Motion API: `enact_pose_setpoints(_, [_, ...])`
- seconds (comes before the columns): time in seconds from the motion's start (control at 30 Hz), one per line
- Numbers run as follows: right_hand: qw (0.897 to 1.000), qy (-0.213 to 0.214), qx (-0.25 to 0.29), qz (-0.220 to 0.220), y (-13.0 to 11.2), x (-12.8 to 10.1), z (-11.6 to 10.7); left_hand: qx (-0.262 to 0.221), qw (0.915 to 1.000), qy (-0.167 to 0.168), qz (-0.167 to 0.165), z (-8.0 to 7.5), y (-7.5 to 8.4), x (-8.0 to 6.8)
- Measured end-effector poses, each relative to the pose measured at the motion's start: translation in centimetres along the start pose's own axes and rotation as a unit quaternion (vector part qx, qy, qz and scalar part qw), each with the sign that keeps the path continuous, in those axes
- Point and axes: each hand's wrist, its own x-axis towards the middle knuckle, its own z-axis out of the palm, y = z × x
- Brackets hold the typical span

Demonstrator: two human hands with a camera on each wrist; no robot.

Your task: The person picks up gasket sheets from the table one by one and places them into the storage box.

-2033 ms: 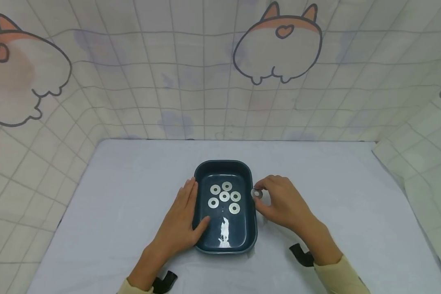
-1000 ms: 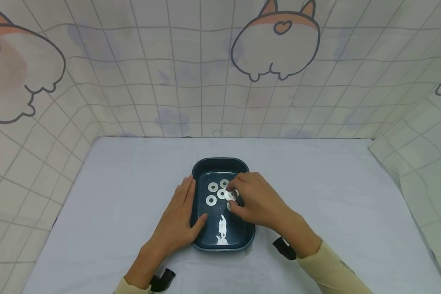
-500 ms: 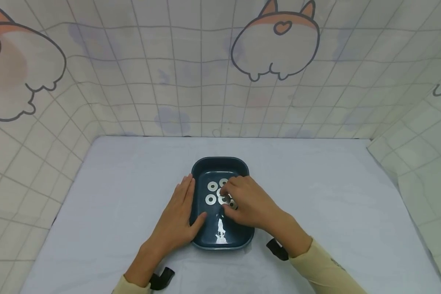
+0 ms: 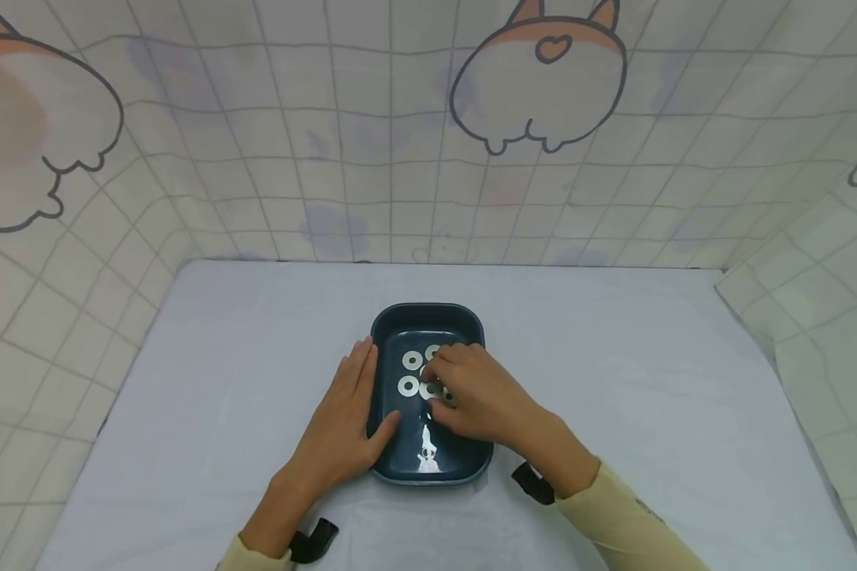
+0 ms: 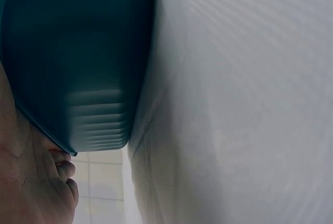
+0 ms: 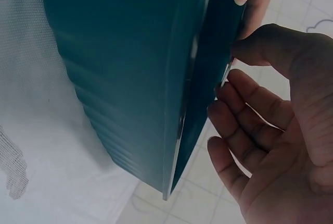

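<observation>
So the left hand (image 4: 343, 428) is lying flat on the counter (image 4: 221, 412) at about 9 o'clock of the dark teal rounded-rectangle plastic tray (image 4: 426, 319). Its fingers are straight and together along the tray's left wall, and the thumb tip is hooked over the rim near 8 o'clock. It isn't gripping anything, just resting against the tray. In the left wrist view you only get the tray's outer wall (image 5: 78, 62) and a bit of that palm (image 5: 31, 187) pressed next to it.

The tray sits dead centre on the white cloth-covered counter, long side running 12 to 6. Inside it are flat silver metal washers (image 4: 412, 361) in a loose cluster in the far half, toward 12 o'clock. There's a white glare streak on the tray floor at the 6 o'clock end.

The right hand (image 4: 474, 396) comes in from 4 o'clock and reaches over the tray's right wall into the washer cluster. Its fingers are curled down with the fingertips and thumb close together right on the washers, around the middle of the bunch. It looks like a pinch on one washer, but the hand covers the contact, so I can't tell for sure. The right wrist view shows that hand (image 6: 281, 125) with fingers loosely bent beside the tray rim (image 6: 192, 94).

Cream sleeves (image 4: 636, 531) and black wrist straps (image 4: 533, 481) show at the bottom.
</observation>
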Motion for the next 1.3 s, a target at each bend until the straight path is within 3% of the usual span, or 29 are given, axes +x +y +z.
enact_pose_setpoints(0.37, [1.0, -0.002, -0.007, 0.0, 0.4, 0.0, 0.0, -0.003, 1.0, 0.002, -0.001, -0.4, 0.5, 0.4])
enact_pose_setpoints(0.77, [0.996, 0.029, 0.036, 0.073, 1.7, -1.4, -1.5, -0.001, 1.0, 0.002, -0.004, -0.8, 0.1, 0.1])
enact_pose_setpoints(1.07, [0.986, 0.063, 0.065, 0.143, 3.4, -4.0, -2.2, -0.013, 0.9999, 0.008, -0.006, -0.1, 0.3, -0.1])
enact_pose_setpoints(1.3, [0.979, 0.091, 0.075, 0.169, 4.7, -5.2, -1.8, -0.015, 0.9998, 0.013, -0.001, 0.0, 0.3, -0.1])
